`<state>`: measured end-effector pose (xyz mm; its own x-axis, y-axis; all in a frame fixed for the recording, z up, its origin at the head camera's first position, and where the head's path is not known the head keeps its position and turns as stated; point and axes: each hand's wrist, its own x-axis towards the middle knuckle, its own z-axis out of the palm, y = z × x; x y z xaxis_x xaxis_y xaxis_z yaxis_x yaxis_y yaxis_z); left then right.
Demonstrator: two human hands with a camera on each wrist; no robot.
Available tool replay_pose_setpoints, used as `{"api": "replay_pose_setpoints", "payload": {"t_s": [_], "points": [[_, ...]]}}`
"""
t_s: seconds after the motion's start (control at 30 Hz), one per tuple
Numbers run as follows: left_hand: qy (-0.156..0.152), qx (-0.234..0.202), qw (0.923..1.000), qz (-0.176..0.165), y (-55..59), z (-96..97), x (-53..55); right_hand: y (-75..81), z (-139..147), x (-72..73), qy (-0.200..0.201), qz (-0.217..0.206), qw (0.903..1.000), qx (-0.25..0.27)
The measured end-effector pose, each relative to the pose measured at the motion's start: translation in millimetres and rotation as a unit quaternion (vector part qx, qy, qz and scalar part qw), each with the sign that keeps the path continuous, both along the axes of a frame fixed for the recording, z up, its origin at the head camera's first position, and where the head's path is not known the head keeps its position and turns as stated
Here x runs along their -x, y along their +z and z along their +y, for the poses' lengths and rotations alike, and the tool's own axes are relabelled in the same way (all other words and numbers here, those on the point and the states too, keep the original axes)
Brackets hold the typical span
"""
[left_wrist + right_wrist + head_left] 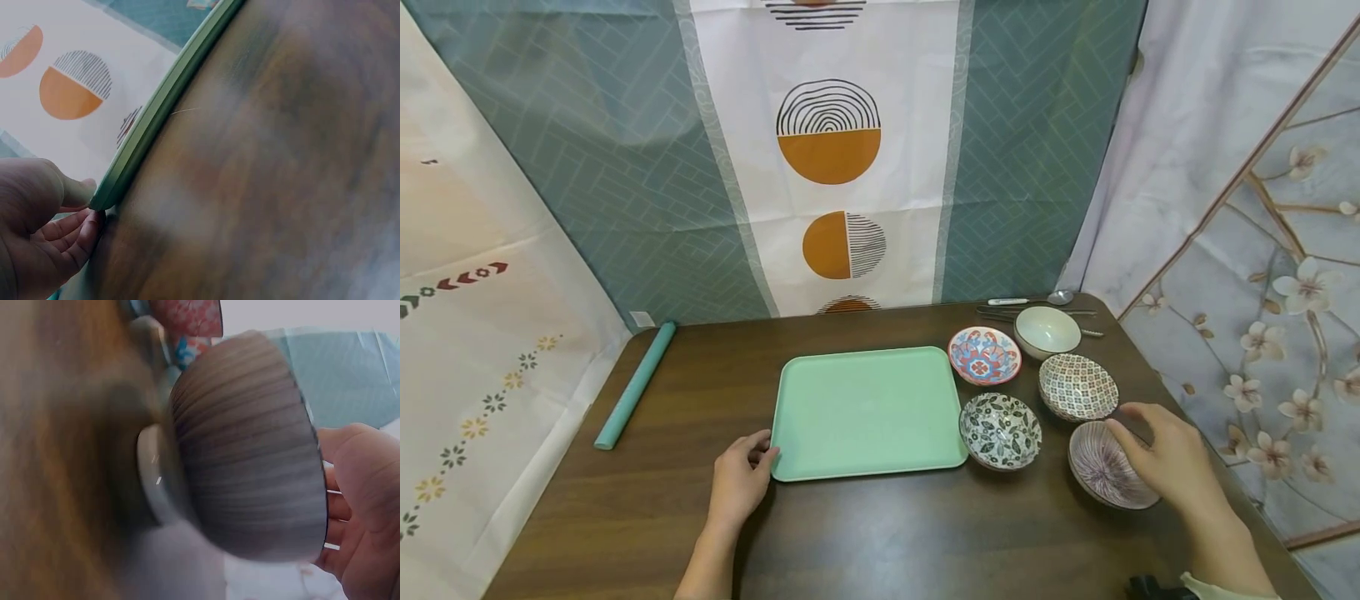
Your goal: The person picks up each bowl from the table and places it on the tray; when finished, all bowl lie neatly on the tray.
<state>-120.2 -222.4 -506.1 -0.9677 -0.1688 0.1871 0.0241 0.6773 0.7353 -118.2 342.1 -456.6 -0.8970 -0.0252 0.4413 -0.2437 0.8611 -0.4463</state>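
Observation:
My left hand (741,479) pinches the near left corner of a mint green tray (868,417), thumb on top and fingers beneath its rim (134,147). On the right, my right hand (1172,458) is at a purple streaked bowl (1105,471), thumb over its inside and index finger by its far rim. The right wrist view has this bowl's ribbed outer side (250,450) in front of the fingers, hiding their tips; I cannot tell whether they grip it. Beside the tray's right edge stands a bowl with dark leaves (1000,429).
A checkered bowl (1078,387), a red and blue patterned bowl (985,356) and a pale bowl (1047,331) stand farther back. Behind them lie a spoon (1060,297) and metal utensils (1093,333). A teal roll (636,387) lies far left. Hanging cloths (1037,167) border the table.

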Motion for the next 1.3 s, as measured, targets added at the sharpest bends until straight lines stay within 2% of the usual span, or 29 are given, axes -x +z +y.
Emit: {"api": "replay_pose_setpoints", "payload": {"t_s": [0.23,0.33,0.53,0.77,1.07,1.3], "points": [[0.003,-0.001,1.0000,-0.006,0.3,-0.1,0.2,-8.4,18.2,-10.8,-0.013,-0.034,0.9993,-0.010],[0.004,0.000,0.9999,-0.010,0.0,-0.4,0.6,-14.1,23.6,-12.1,-0.014,-0.030,0.9993,-0.017],[0.006,0.004,0.9998,-0.020,-0.9,-0.8,2.3,-20.4,31.7,-12.2,0.011,-0.027,0.9992,-0.026],[0.010,0.005,0.9996,-0.026,-0.9,-0.8,3.1,-21.6,40.4,-13.5,0.030,-0.107,0.9936,-0.019],[-0.009,0.001,0.9997,-0.021,-2.4,-3.7,2.7,-19.8,42.4,-15.4,0.039,-0.108,0.9933,0.016],[-0.025,-0.005,0.9989,-0.040,-1.5,-8.0,0.5,-11.7,37.6,-18.1,0.053,-0.117,0.9909,0.039]]}}
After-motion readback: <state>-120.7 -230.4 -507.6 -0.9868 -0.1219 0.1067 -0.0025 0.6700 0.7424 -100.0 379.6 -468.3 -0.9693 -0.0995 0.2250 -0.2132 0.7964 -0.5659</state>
